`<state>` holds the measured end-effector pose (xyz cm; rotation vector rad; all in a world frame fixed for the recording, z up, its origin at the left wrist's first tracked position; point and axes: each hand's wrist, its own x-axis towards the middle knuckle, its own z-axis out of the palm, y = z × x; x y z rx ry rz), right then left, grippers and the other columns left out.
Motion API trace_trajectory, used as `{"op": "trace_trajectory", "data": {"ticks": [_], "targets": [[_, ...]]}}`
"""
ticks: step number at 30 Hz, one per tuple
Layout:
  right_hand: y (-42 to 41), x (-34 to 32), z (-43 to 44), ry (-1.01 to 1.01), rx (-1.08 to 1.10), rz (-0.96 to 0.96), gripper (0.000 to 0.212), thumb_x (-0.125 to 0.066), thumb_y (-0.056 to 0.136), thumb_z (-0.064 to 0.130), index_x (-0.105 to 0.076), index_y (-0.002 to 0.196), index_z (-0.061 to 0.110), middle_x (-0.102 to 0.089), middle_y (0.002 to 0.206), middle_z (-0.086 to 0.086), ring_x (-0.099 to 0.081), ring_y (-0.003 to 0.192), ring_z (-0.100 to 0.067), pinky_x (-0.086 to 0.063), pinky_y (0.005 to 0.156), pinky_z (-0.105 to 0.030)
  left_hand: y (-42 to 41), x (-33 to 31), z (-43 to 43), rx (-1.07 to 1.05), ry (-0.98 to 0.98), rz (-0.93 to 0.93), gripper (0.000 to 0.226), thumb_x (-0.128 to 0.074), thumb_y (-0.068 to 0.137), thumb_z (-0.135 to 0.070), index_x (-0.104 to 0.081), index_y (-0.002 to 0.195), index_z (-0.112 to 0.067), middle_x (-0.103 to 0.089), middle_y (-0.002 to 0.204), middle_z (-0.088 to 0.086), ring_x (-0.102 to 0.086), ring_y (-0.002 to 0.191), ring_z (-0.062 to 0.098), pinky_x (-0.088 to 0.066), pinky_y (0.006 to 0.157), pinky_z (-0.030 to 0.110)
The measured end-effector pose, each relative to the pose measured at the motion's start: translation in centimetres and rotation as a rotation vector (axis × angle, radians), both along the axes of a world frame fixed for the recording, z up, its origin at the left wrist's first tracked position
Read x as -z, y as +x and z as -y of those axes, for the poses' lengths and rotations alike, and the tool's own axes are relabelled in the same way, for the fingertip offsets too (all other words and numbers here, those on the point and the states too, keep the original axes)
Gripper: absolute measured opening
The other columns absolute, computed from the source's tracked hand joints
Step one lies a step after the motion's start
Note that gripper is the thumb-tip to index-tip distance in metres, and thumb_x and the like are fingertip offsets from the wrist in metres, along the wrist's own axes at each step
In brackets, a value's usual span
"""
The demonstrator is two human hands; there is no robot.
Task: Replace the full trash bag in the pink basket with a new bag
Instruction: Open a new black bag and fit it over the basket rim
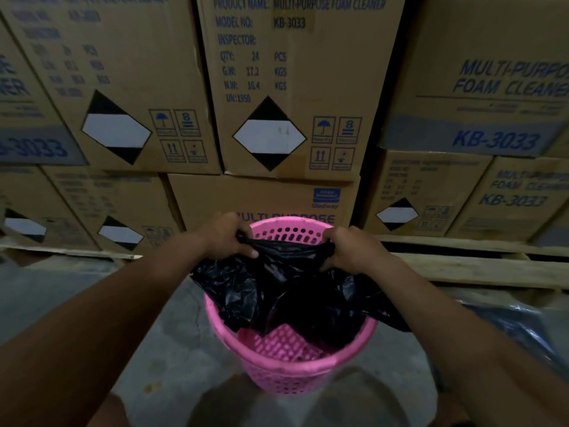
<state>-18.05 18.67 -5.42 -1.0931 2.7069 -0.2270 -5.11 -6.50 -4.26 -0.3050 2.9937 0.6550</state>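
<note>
Above the pink basket (289, 359), black trash bag (286, 291) bunched between left hand (229, 237) and right hand (351, 251), both clenched on its top edge.

Dim, murky indoor light with no clear source. Boxes (295, 87) bend outward at the wide-angle edges. Soft blur throughout, heaviest along the bottom.

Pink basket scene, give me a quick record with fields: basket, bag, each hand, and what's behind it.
basket: pink basket, perforated, upright on the concrete floor
bag: black trash bag, crumpled, stretched over the basket's mouth, not yet lining it
left hand: left hand gripping the bag's edge near the far rim
right hand: right hand gripping the opposite edge
behind: stacked cardboard boxes marked multi-purpose foam cleaner
</note>
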Motion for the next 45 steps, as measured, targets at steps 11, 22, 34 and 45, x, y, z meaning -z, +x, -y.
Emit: {"op": "trace_trajectory", "data": {"ticks": [11,22,34,45], "targets": [[0.0,0.3,-0.7,-0.424,0.019,0.375,0.026,-0.066,0.093,0.044,-0.07,0.082,0.02,-0.069,0.1,0.0,-0.063,0.097,-0.018,-0.05,0.089,-0.038,1.0,0.3,-0.2,-0.052,0.191,-0.088,0.031,-0.074,0.072,-0.064,-0.077,0.083,-0.034,-0.07,0.085,-0.015,-0.064,0.079,0.005,-0.047,0.069,0.025],[-1.5,0.9,0.5,-0.399,0.12,0.075,0.042,-0.061,0.092,0.056,-0.055,0.063,0.026,-0.056,0.06,-0.001,-0.056,0.061,-0.022,-0.036,0.053,-0.035,-0.1,0.5,-0.1,-0.1,0.035,-0.205,0.039,-0.055,0.099,-0.041,-0.063,0.065,-0.023,-0.057,0.06,0.0,-0.055,0.059,0.011,-0.036,0.057,0.029],[-2.8,1.7,0.5,-0.426,0.185,0.107,0.014,-0.05,0.093,0.031,-0.061,0.084,0.033,-0.068,0.085,-0.002,-0.062,0.087,-0.029,-0.054,0.072,-0.041,-0.6,1.7,0.1,-0.156,0.028,-0.208,0.029,-0.051,0.102,-0.03,-0.065,0.083,-0.013,-0.065,0.076,0.007,-0.061,0.078,0.026,-0.042,0.066,0.032],[-2.9,1.9,0.7,-0.427,0.196,-0.047,0.006,-0.056,0.098,0.031,-0.059,0.098,0.025,-0.07,0.094,-0.003,-0.063,0.09,-0.03,-0.055,0.074,-0.042,0.2,2.7,0.8,-0.123,0.068,-0.203,0.032,-0.061,0.093,-0.047,-0.059,0.067,-0.028,-0.062,0.066,-0.001,-0.062,0.068,0.017,-0.041,0.06,0.029]]}}
